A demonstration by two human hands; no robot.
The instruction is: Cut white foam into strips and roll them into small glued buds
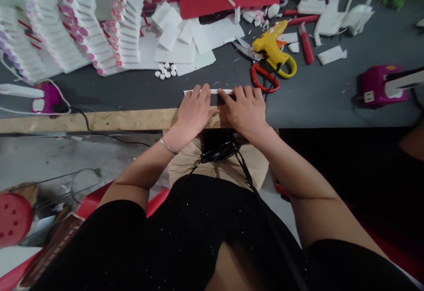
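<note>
A thin white strip point(214, 91), like rolled paper, lies along the front part of the grey table point(308, 101). My left hand point(195, 110) rests on its left part, fingers stretched forward and the thumb pointing right. On the right part lie the fingertips of my right hand point(247, 109), with its index finger set apart from the others. Both palms are over the wooden front edge point(132, 119). Part of the strip shows between the hands; the rest is under the fingers. Small white pieces point(165, 71) sit just beyond my left hand.
A yellow glue gun point(273, 46) and red-handled scissors point(253, 63) lie beyond my right hand. White rolls with pink ends point(127, 30) are stacked at the back left. Purple blocks point(380, 83) stand at both sides, with cables.
</note>
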